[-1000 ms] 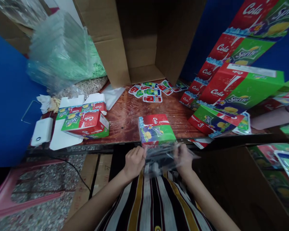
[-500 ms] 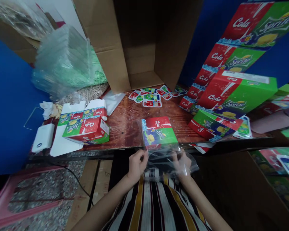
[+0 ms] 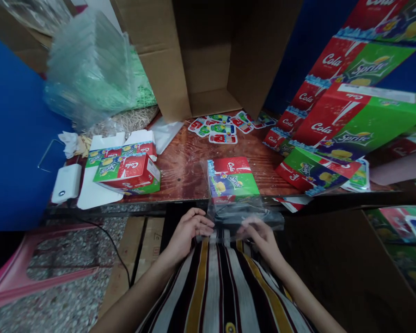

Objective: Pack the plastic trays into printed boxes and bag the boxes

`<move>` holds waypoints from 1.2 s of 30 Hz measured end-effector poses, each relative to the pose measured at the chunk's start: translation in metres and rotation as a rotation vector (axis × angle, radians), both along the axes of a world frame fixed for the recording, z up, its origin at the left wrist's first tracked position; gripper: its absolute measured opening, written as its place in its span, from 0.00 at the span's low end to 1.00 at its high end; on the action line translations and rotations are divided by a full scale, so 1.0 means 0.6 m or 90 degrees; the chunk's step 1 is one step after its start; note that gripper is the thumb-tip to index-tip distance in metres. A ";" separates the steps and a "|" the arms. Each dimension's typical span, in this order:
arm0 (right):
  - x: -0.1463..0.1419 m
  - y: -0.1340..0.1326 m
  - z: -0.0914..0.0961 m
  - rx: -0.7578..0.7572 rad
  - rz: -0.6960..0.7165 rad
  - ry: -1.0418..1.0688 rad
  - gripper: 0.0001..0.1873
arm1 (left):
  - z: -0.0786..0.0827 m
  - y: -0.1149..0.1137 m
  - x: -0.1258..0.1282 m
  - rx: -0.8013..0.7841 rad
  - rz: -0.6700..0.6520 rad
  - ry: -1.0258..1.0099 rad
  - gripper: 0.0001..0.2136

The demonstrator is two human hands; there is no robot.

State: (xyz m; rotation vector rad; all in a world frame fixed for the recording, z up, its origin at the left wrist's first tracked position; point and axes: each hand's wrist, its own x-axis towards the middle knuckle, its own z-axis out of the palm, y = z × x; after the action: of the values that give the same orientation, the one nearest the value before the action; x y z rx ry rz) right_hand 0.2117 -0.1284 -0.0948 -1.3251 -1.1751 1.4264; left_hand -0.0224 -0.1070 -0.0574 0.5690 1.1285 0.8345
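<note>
A red and green Cola-Sprite box (image 3: 233, 178) lies inside a clear plastic bag (image 3: 241, 212) at the front edge of the table. The bag's loose mouth hangs over that edge, in front of my striped shirt. My left hand (image 3: 190, 230) is at the left side of the bag mouth, fingers stretched out and loosely apart. At the other side, my right hand (image 3: 261, 235) has its fingers bent together on the thin film. The clear film makes its exact outline hard to see around the fingertips.
Stacked Cola-Sprite boxes (image 3: 336, 125) stand on the right. Bottle-shaped stickers (image 3: 223, 129) lie before a large open carton (image 3: 175, 60). Several smaller printed boxes (image 3: 131, 172) and a white power bank (image 3: 66, 183) sit at left. A pink stool (image 3: 38, 273) stands below.
My left hand has loosened from a closed grip on the bag and its fingers have stretched out. The bag's mouth has flattened downward, and the view has shifted slightly.
</note>
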 end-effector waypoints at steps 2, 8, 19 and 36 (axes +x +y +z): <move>0.001 -0.003 0.018 0.024 0.047 -0.001 0.16 | 0.009 -0.001 -0.010 -0.106 -0.044 -0.113 0.19; -0.035 0.005 0.066 0.113 0.218 -0.062 0.15 | 0.025 -0.016 -0.009 -0.064 -0.197 -0.159 0.23; -0.084 0.008 0.047 0.119 0.225 0.001 0.16 | 0.005 -0.024 0.019 0.035 -0.104 -0.101 0.21; 0.090 -0.035 -0.051 0.007 -0.016 -0.251 0.22 | -0.014 -0.021 0.035 -0.004 -0.114 -0.085 0.18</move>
State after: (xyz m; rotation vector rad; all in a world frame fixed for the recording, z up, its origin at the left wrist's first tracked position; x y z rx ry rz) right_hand 0.2658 -0.1497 -0.1257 -1.6561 -1.4081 1.1680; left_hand -0.0015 -0.1197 -0.0659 0.5915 0.9439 0.7028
